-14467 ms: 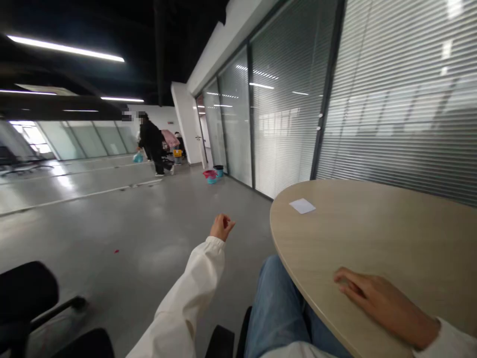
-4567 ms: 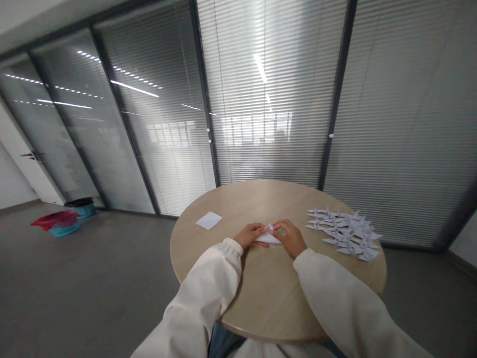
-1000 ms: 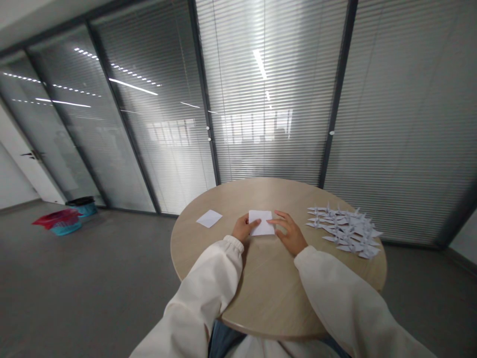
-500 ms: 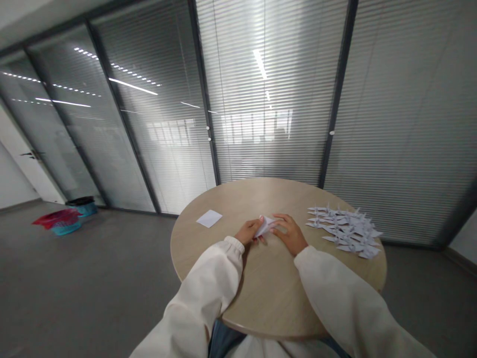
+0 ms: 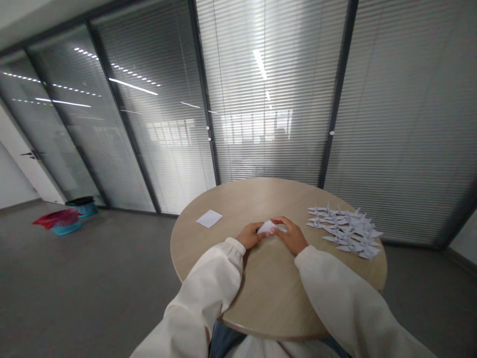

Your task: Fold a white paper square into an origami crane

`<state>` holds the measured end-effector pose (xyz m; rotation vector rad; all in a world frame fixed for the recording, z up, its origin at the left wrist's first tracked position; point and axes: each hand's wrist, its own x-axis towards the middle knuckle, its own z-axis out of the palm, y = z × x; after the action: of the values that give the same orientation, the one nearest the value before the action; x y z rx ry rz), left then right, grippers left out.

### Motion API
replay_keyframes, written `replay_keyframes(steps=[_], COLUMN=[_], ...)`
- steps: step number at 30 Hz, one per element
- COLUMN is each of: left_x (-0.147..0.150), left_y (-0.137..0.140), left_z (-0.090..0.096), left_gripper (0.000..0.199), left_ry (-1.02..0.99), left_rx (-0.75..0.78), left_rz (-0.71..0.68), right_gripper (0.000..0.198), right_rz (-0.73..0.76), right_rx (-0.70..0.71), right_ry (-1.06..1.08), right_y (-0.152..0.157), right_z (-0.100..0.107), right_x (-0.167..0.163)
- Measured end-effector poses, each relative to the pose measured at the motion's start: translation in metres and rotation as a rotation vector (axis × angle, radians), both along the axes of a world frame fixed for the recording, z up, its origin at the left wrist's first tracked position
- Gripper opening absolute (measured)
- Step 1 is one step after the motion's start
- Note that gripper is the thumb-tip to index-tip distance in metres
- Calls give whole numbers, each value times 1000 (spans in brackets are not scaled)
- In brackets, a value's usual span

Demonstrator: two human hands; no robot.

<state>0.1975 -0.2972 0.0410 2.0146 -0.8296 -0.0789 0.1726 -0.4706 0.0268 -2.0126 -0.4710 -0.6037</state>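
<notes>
Between my hands is a small folded piece of white paper [image 5: 266, 226], held just above the middle of the round table. My left hand [image 5: 250, 235] is closed on its left side, the thumb along the near edge. From the right, my right hand [image 5: 289, 234] pinches the same paper, its fingers curved over the far side and thumb at the near side. Part of the paper is hidden behind the fingers. A flat white square of paper [image 5: 209, 219] lies to the left of my hands. Several folded paper cranes [image 5: 348, 231] stand in rows on the right.
The round wooden table [image 5: 268, 303] reaches close to my lap. Beyond it stands a glass partition with blinds [image 5: 268, 154]. On the floor at the left are two blue bins, one with a red bag [image 5: 55, 219] and one with a black bag [image 5: 80, 201].
The folded paper has been turned and lies lower and flatter between the hands. My right hand's fingers, spread before, have closed on it. The square sheet and cranes have not moved.
</notes>
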Motion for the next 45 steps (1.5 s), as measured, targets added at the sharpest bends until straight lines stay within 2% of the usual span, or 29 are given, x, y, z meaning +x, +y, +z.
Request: replay_keyframes(steps=[6,13,22,28,45], left_x=[0,-1,-1,-2,-4], left_y=[1,-1,-2,-2,-2], left_z=[-2,-3,3,4,3], left_gripper=[30,30,35,34,33], left_ry=[-77,-114,-45,41,70], left_rx=[78,151,-7,-132,-153], left_rz=[31,59,148,158,124], right_gripper=[21,20,23,24,25], right_rz=[6,12,-100,-72,-32], right_rx=[-6,21,82,131,152], right_ry=[-48,-28,83,107,118], right_y=[-1,0,-2,-2,-3], right_z=[-1,-2,-6,-2,-2], right_x=[2,4,6,4,3])
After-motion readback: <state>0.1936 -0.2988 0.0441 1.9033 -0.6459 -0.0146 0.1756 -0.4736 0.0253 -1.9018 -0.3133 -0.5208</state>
